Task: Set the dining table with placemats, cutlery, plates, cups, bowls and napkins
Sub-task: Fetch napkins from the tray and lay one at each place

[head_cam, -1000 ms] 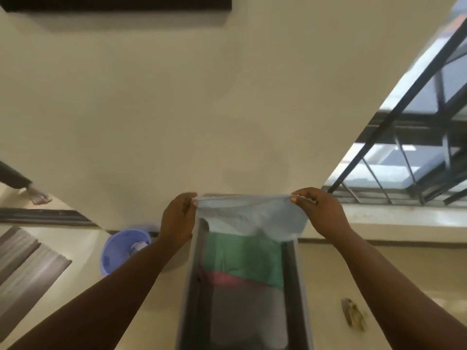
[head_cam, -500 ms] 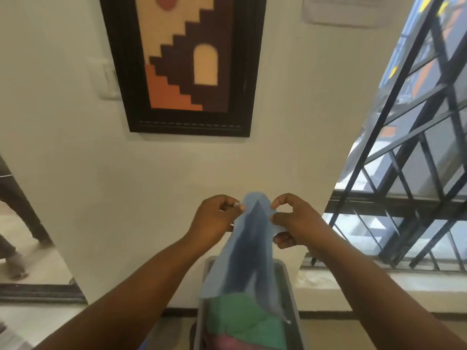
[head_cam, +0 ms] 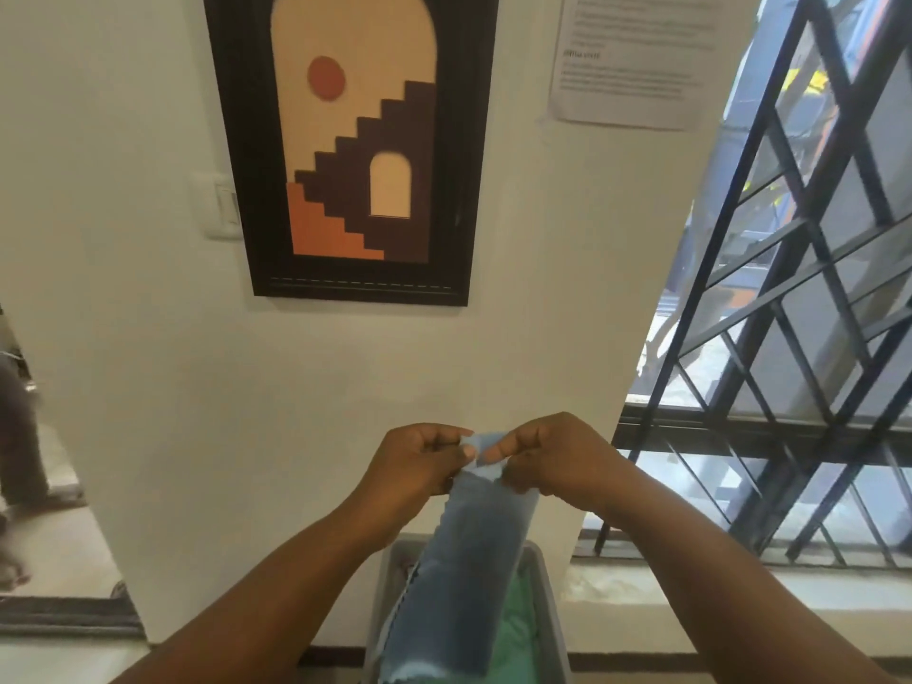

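Pinching its top edge, your left hand (head_cam: pixel 419 466) and right hand (head_cam: pixel 548 459) hold the blue cloth (head_cam: pixel 459 575) above the grey bin (head_cam: pixel 552 609) (probably a placemat): light, limp, keep gripping corners.

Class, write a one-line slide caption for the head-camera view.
Both hands, left hand and right hand, pinch the top edge of a blue cloth above a grey bin.

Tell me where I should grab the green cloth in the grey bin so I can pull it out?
Pinch the green cloth on its bare right side, coming straight down from above beside the bin's right wall. The blue cloth, pinched at its top by the left hand and right hand, hangs over the green one's left part, so only that right strip shows.
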